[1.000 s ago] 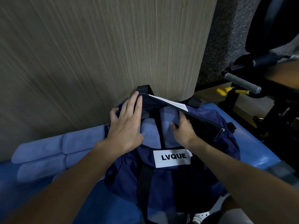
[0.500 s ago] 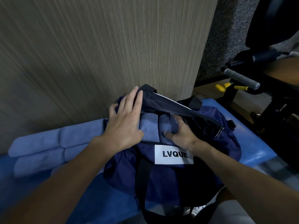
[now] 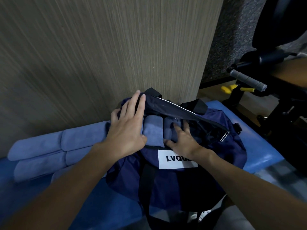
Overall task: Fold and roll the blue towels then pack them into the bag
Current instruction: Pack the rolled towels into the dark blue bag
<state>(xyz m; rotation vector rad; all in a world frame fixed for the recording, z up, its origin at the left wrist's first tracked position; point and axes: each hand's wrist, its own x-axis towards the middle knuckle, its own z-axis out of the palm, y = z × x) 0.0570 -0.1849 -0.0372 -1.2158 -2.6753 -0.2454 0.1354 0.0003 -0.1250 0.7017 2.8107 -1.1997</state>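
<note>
A navy duffel bag (image 3: 224,155) with a white "LVQUE" label (image 3: 172,161) lies on the blue mat (image 3: 259,146) with its zip open. Two rolled blue towels sit side by side in the opening, the left roll (image 3: 152,131) and the right roll (image 3: 168,128). My left hand (image 3: 127,128) lies flat over the bag's left end, its palm against the left roll. With fingers spread, my right hand (image 3: 182,140) presses on the right roll at the near edge of the opening. Several more rolled towels (image 3: 49,146) lie stacked to the left of the bag.
A wood-grain panel (image 3: 116,47) stands right behind the bag. On the right is black gym equipment with a grey padded bar (image 3: 247,80) and yellow handles (image 3: 227,88). The bag's black strap (image 3: 146,188) hangs over the mat's front edge.
My right hand has slid from under the bag's upper flap back to the near edge of the opening. The two rolls now sit lower in the bag. My left hand has barely moved.
</note>
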